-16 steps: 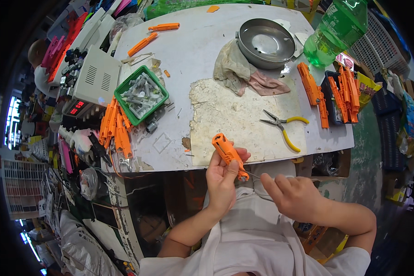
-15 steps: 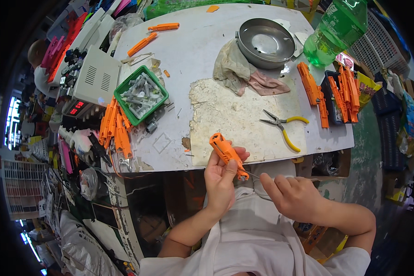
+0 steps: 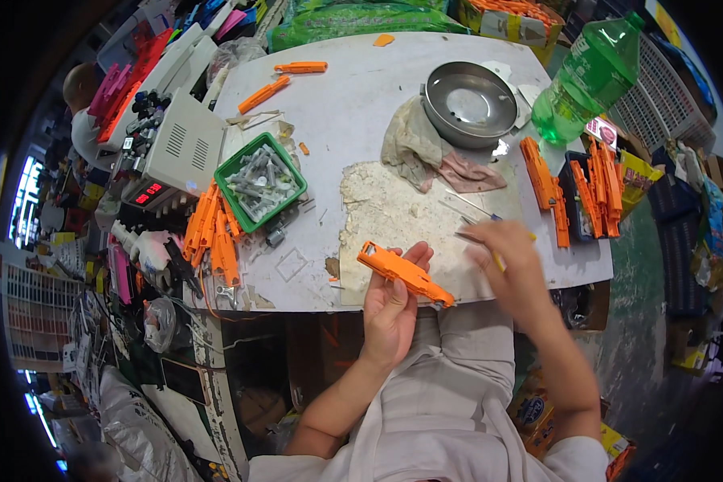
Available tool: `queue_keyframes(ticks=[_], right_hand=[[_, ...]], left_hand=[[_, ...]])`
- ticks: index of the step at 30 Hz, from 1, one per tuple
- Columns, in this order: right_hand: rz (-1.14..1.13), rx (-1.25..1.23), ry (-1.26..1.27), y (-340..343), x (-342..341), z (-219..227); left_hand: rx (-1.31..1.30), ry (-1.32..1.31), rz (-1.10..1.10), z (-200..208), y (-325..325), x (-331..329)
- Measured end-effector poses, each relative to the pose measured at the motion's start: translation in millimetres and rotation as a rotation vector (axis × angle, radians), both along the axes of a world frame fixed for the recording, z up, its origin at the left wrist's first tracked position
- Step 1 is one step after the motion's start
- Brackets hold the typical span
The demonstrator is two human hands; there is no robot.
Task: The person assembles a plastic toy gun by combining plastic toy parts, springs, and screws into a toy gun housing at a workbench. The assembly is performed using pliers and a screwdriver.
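Note:
My left hand (image 3: 390, 321) is closed around an orange plastic housing (image 3: 406, 275), held at a slant over the table's near edge. Its far end points up and left, and a small greyish piece shows at its lower right end. Over the table to the right, my right hand (image 3: 510, 265) is smeared by motion, with its fingers at the yellow-handled pliers (image 3: 499, 262). The hand covers most of the pliers, so its grip on them is unclear. Just beyond the fingers lies a thin metal rod (image 3: 470, 204), apparently a screwdriver shaft.
A green basket (image 3: 237, 215) of clear plastic pieces stands left, beside piled orange parts (image 3: 213, 233) and a power supply box (image 3: 181, 140). Farther back are a metal bowl (image 3: 470, 104), a rag (image 3: 410, 145) and a green bottle (image 3: 586, 80). More orange parts (image 3: 542, 173) lie right.
My right hand has moved up and away from the housing to the pliers. The housing has turned flatter in my left hand. The thin rod now shows on the table beyond the pliers.

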State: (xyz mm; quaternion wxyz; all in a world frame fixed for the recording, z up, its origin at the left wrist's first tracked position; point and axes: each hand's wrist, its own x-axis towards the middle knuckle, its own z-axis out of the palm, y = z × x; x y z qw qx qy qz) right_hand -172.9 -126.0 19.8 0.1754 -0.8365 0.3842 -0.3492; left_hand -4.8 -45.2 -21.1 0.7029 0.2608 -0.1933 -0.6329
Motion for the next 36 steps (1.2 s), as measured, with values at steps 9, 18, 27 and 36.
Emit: queue_keyframes(ticks=[9,18,27,36], right_hand=[[0.156,0.232,-0.029,22,30,-14],[0.165,0.405,-0.012,1,22,-4],[0.108,0.145,0.134,-40,40,-26],[-0.053,0.016,0.029,-6,40,-22]], left_hand=[[0.009,-0.516,0.209,4,4,27],[-0.124,-1.549,0.3,17,0,85],[-0.422,-1.94,0.11,8,-17,89],[-0.424,-1.924,0.13,4,-16,89]])
